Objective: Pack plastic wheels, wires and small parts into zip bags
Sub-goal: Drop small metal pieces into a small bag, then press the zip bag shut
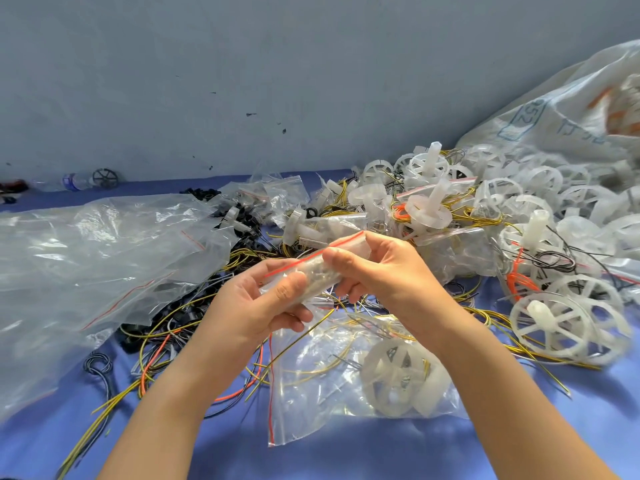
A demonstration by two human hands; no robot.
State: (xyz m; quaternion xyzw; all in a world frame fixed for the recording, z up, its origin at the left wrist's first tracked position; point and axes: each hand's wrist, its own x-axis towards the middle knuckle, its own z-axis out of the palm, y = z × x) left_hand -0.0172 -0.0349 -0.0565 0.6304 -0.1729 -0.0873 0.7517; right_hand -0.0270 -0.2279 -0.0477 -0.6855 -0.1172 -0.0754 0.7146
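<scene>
Nearest: blue bench (346, 459), with one packed zip bag (311, 403) lying flat on it. One white wheel and yellow wires inside, red seal strip down its left edge. Just left of it is a tangle of loose wires (156, 358): yellow, black, orange.

Above that, both hands are off the bench. The left hand (263, 306) and right hand (377, 268) each pinch one end of one small zip bag (311, 271), thumb against curled fingers, along its red strip. Contents blurred, can't tell what.

Left: one big clear plastic bag (86, 265) overlies part of the wires. Right: a pile of white plastic wheels (519, 220), too many to count, with bags mixed in.

Behind the pile: one sack (561, 109) with blue print, only "52" readable. Far left at the wall (242, 64): one water bottle (74, 181) and one black wheel (105, 178).
</scene>
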